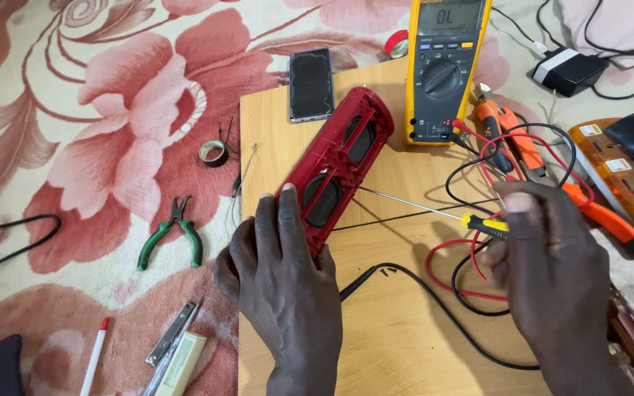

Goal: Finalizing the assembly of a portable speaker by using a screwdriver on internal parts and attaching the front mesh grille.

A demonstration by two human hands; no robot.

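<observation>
Left hand [280, 271] clamps the red speaker shell [339, 165] on the wooden board [390, 330], just left of the multimeter [445, 70]. Right hand [552, 257] closed around the screwdriver [434, 211] (tip at shell). Risk: tip slips, gouges a driver cone.

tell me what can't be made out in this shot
Head view only:
- Near end of the red speaker shell: covered by the left hand.
- Screwdriver handle: mostly inside the right hand.
- Orange power strip: cut off by the right edge.
</observation>
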